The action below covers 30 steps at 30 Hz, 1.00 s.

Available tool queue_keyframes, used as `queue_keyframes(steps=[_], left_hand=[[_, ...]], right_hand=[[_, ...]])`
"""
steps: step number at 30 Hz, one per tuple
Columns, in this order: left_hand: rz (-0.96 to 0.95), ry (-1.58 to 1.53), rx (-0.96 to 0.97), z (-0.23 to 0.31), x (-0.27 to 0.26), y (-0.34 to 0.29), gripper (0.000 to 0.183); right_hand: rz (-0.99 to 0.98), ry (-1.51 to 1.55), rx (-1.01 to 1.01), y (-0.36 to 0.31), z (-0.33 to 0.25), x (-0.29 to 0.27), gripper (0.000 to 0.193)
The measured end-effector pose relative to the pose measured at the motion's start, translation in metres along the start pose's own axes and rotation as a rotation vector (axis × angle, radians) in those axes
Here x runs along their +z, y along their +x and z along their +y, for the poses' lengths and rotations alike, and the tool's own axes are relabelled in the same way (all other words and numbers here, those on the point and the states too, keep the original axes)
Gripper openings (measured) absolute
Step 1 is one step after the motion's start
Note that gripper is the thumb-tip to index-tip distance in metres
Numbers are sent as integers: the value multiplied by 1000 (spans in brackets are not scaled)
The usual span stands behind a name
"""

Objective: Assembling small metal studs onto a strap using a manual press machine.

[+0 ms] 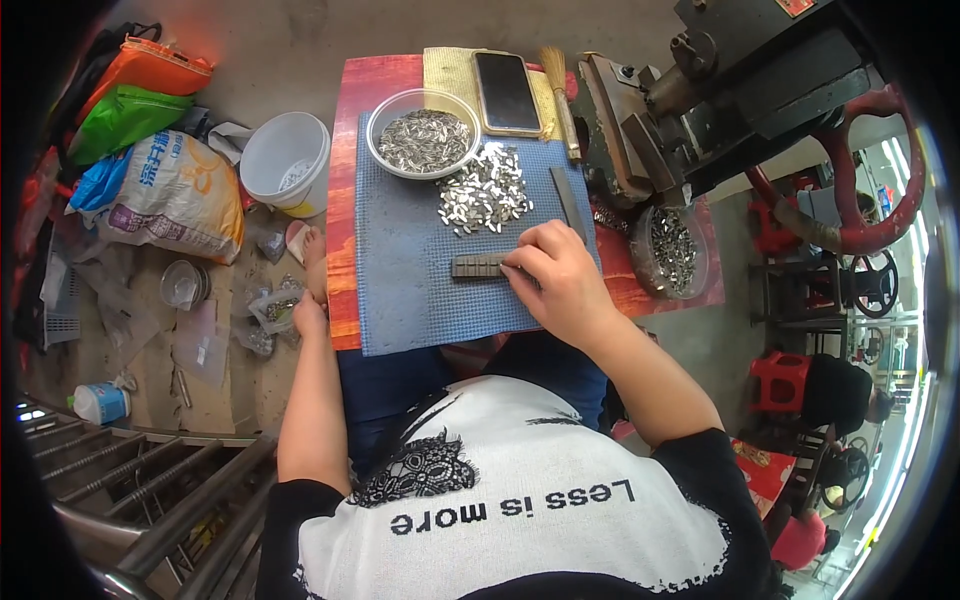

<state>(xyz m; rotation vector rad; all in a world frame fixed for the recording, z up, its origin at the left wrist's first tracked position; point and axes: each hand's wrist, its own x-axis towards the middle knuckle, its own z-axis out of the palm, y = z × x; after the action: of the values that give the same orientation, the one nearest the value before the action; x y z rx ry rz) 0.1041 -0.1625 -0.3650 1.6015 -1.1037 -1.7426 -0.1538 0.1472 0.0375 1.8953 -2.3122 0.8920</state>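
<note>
On the blue ribbed mat [400,290], my right hand [562,278] is closed, thumb and fingertips pinched at the right end of a dark slotted metal bar [478,267]; its fingers cover that end. Beyond the bar lies a loose heap of small shiny metal pieces [485,195]. A clear round tub [423,135] of darker small metal pieces stands behind the heap. My left hand [310,314] hangs beside the table's left edge with curled fingers, next to a clear plastic bag [272,308] of small parts. Whether it grips the bag is hidden.
A flat dark metal strip [566,200], a phone [507,92] and a brush [560,105] lie on the table. At right stand a machine press [740,100] and another tub of metal pieces [668,252]. Left are a white bucket [285,155], sacks [175,195] and a metal railing [190,500].
</note>
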Motion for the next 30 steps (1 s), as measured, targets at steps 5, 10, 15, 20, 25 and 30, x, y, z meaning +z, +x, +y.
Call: queue_keyframes(steps=[5, 10, 15, 20, 25, 30], left_hand=[[41, -99, 111, -4, 9, -1, 39], [28, 206, 184, -3, -1, 0, 34], [56, -174, -41, 2, 6, -5, 36], [-2, -267, -52, 2, 6, -4, 30], [-8, -275, -56, 3, 9, -10, 29], [5, -291, -73, 8, 12, -17, 33]], right_hand=[[132, 14, 146, 11, 13, 4, 8], [83, -36, 99, 23, 23, 11, 12], [-2, -6, 144, 18, 21, 2, 14], [-134, 183, 106, 14, 4, -2, 13], [-79, 74, 49, 13, 1, 1, 11], [26, 81, 134, 23, 12, 4, 10]])
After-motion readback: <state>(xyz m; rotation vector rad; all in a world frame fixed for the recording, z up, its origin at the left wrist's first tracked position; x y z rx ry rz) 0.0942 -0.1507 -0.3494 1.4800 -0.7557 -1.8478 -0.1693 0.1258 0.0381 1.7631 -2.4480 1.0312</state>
